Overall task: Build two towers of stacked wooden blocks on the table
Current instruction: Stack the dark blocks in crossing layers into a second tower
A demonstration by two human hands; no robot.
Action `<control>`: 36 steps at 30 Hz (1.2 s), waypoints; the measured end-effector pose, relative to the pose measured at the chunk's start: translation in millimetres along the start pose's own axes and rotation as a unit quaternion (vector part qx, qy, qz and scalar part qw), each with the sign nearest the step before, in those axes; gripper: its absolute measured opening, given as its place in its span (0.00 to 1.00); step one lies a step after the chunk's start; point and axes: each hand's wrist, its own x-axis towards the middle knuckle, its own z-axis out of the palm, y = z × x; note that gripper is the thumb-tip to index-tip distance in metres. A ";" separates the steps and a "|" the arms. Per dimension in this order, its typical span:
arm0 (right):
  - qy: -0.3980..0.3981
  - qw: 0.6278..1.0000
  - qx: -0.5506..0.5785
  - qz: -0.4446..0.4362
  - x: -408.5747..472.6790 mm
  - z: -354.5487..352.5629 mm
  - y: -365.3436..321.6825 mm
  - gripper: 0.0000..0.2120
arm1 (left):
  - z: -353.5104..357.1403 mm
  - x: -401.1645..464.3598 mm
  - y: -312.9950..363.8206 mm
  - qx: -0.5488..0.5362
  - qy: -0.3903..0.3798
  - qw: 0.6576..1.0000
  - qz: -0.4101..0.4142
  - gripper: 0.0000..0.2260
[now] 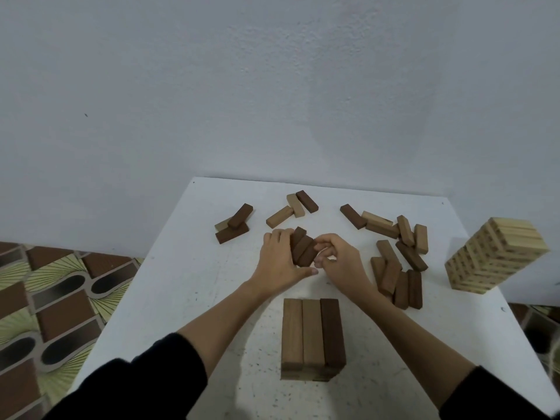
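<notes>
White table is being used against a pale wall. Three dark brown blocks, set side by side mid-table, are being clasped by the left hand and right hand. Nearer, a low brown tower is being shown; a tall pale tower is standing at right, loose blocks between.

started stack nearest, finished tower right, loose blocks between.

You have bare worktop on the left and between the near short tower and the dark blocks. The scattered pile crowds the right; the tall pale tower blocks the right edge.
</notes>
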 end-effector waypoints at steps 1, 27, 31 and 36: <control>-0.001 1.000 0.007 -0.002 -0.8 -0.6 -1.0 0.13 | -1.1 1.2 0.5 0.001 -0.001 1.000 -0.002 0.38; -0.111 0.992 -0.053 0.037 0.6 -11.5 1.1 0.39 | -19.9 2.6 -12.8 -0.144 -0.112 0.983 -0.036 0.42; -0.140 0.988 -0.065 0.023 2.8 -14.5 -2.7 0.43 | -20.5 3.9 -13.6 -0.134 -0.118 0.984 -0.030 0.42; -0.157 0.986 -0.062 0.014 6.6 -17.3 -2.8 0.41 | -22.8 5.8 -14.6 -0.129 -0.127 0.983 -0.032 0.42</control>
